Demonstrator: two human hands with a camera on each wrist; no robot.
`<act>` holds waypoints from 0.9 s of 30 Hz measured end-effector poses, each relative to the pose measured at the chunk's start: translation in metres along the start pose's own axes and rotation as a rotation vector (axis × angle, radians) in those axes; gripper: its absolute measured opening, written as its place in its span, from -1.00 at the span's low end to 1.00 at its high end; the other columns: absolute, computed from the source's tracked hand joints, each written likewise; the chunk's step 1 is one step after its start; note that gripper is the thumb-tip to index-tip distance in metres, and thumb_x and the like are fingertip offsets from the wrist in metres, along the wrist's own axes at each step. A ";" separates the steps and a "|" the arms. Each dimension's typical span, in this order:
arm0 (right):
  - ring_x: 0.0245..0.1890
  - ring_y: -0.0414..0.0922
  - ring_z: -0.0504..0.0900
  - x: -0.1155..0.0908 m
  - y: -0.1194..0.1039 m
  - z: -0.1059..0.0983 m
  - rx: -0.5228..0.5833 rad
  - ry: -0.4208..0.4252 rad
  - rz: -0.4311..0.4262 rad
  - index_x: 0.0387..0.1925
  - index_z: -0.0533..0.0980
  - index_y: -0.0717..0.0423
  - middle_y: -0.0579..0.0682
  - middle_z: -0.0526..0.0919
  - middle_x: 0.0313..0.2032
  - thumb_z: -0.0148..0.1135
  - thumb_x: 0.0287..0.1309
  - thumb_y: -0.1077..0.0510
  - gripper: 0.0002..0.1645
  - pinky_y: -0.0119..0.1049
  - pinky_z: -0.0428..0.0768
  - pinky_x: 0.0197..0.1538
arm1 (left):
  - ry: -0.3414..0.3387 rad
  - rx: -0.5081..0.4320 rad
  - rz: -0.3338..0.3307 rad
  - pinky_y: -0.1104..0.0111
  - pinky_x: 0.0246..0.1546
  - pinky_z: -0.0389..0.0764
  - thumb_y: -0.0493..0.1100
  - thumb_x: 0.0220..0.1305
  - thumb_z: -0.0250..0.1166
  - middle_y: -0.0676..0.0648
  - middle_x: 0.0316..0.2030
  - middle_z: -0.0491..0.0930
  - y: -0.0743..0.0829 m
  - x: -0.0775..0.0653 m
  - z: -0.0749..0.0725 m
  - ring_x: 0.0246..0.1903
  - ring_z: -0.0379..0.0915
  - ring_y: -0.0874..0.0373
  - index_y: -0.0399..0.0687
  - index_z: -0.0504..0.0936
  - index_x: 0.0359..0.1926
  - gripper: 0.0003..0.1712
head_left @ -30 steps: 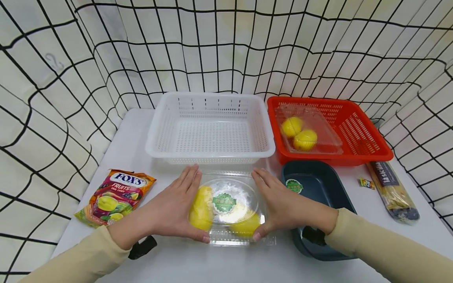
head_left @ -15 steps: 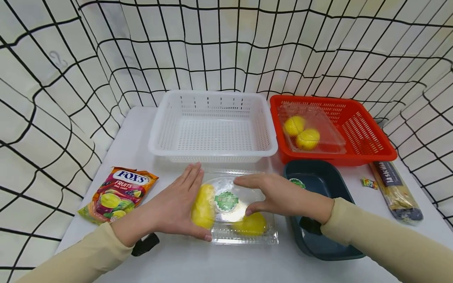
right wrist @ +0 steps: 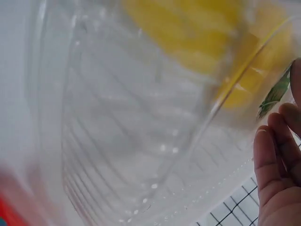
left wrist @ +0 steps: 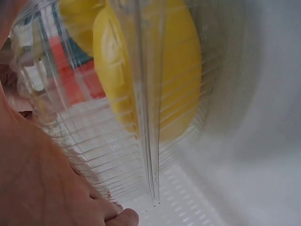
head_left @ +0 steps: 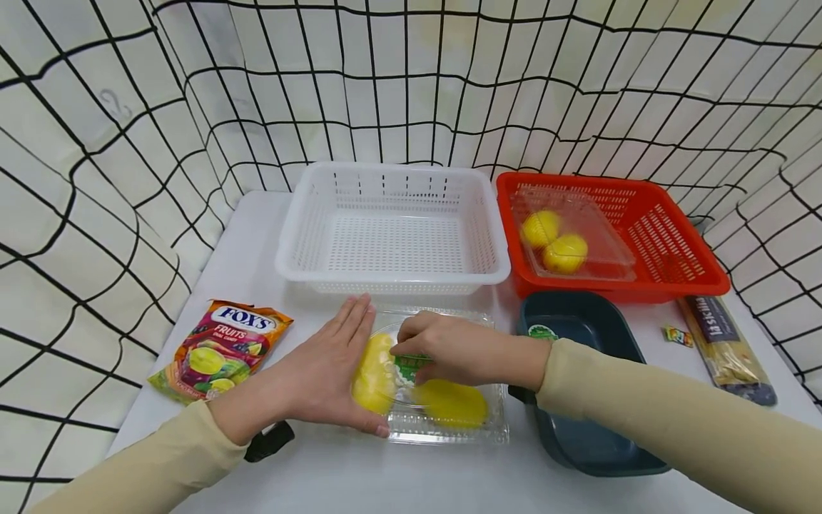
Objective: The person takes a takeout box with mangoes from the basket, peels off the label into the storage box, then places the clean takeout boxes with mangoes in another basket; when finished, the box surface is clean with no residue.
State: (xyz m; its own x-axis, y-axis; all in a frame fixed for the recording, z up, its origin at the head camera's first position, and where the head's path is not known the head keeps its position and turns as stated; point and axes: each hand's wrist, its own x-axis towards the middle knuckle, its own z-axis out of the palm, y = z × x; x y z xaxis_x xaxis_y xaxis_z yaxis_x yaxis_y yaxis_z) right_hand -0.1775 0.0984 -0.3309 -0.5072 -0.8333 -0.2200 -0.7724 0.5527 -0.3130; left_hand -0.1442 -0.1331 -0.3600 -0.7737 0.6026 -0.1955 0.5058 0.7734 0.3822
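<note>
A clear plastic clamshell box with yellow fruits inside lies on the table, lid down. My left hand rests along its left side, fingers straight and thumb at the near left corner. In the left wrist view the box's ribbed side stands beside that hand. My right hand is over the lid, its fingers curled, with thumb and fingertips at the round green sticker. The right wrist view has the sticker beside the thumb and fingers; part of it is hidden.
Behind the box stands a white basket. A red basket at the back right holds another clear box of yellow fruits. A dark blue tray, a candy and a pasta pack lie right, a FOX'S candy bag left.
My right hand has left the box's right side and moved left over the lid to the green sticker, its fingers curling. The left hand has stayed at the box's left side.
</note>
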 end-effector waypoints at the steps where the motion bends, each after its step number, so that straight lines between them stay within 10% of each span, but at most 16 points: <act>1: 0.10 -0.12 0.61 0.001 -0.001 0.001 -0.018 0.005 -0.010 0.21 0.64 0.03 -0.02 0.71 0.08 0.51 0.14 0.05 -0.42 -0.38 0.61 0.23 | 0.001 0.004 0.001 -0.14 0.56 0.03 0.59 -0.18 0.45 -0.39 0.62 -0.29 0.000 0.000 0.000 0.61 -0.35 -0.35 -0.47 -0.09 0.57 0.66; 27: -0.18 -0.18 0.61 0.024 -0.001 -0.004 -0.036 -0.008 -0.026 -0.10 0.69 0.09 -0.06 0.71 -0.19 0.46 0.21 0.16 -0.78 -0.50 0.65 0.05 | 0.002 -0.001 -0.005 -0.13 0.57 0.02 0.60 -0.19 0.45 -0.39 0.62 -0.27 0.000 0.000 0.000 0.61 -0.35 -0.35 -0.46 -0.10 0.57 0.68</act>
State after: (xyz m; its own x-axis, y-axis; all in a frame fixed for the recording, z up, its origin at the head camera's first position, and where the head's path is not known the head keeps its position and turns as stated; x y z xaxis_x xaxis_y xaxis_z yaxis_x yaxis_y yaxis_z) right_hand -0.1903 0.0782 -0.3322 -0.4843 -0.8469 -0.2194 -0.7983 0.5304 -0.2854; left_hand -0.1440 -0.1330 -0.3596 -0.7768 0.5985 -0.1959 0.5015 0.7760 0.3826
